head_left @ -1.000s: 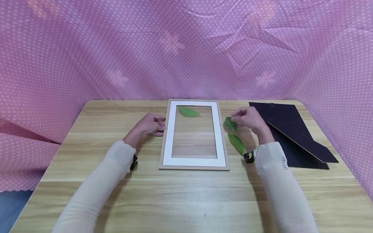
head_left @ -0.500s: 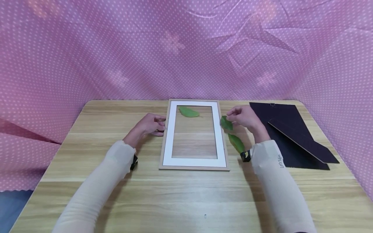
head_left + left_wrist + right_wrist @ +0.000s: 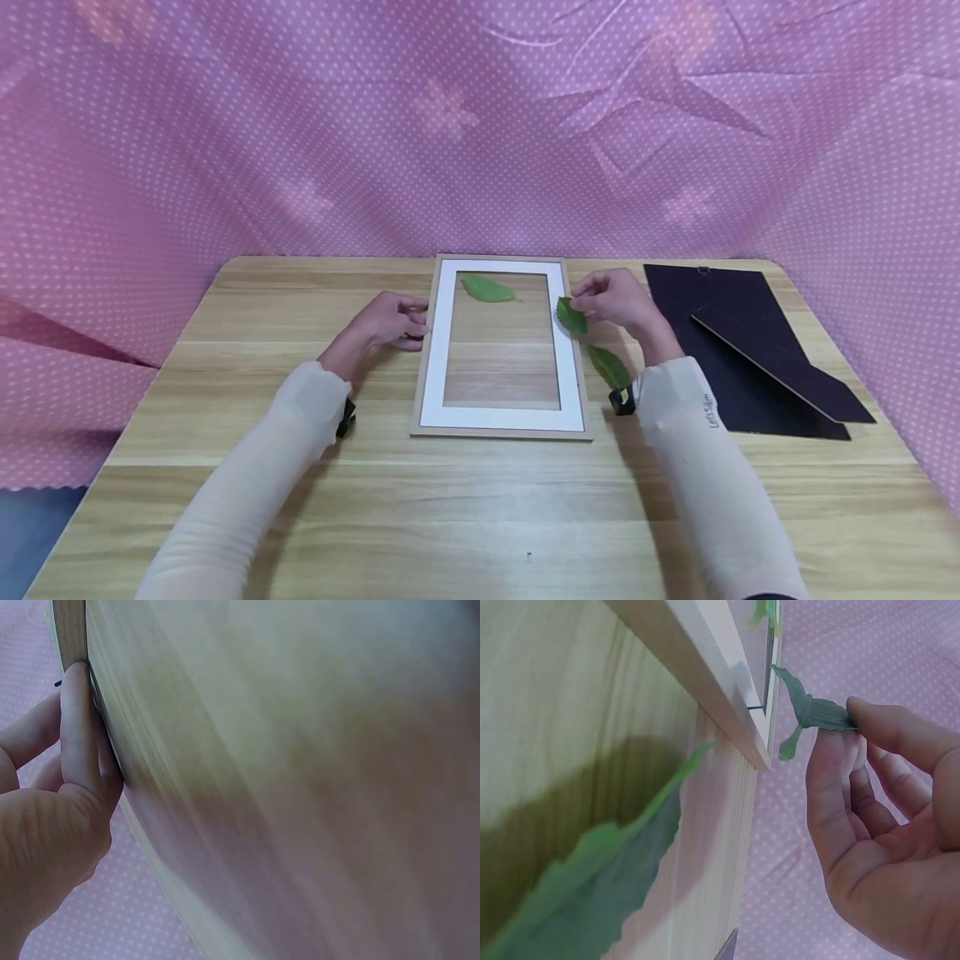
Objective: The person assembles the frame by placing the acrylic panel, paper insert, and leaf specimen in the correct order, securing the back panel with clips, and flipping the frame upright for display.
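A wooden picture frame (image 3: 501, 423) with a white mat lies flat on the table, a green leaf (image 3: 487, 288) inside its upper part. My left hand (image 3: 390, 320) rests at the frame's left side, and in the left wrist view its fingertips touch the wooden edge (image 3: 71, 634). Between thumb and index finger, my right hand (image 3: 617, 300) pinches a small toothed leaf (image 3: 572, 317), which overlaps the frame's right border in the head view. The right wrist view shows this pinched leaf (image 3: 821, 712) folded slightly. A longer leaf (image 3: 609, 367) lies between the frame and my right wrist.
At the right of the wooden table (image 3: 480, 500) lies a black backing board (image 3: 723, 287) with its stand leg (image 3: 780, 362) angled across it. Pink dotted cloth (image 3: 480, 150) hangs behind the table. A tiny dark piece (image 3: 529, 557) lies near the front.
My right hand has moved left with the pinched leaf, from beside the frame to over its right border. The left hand and the frame have stayed in place.
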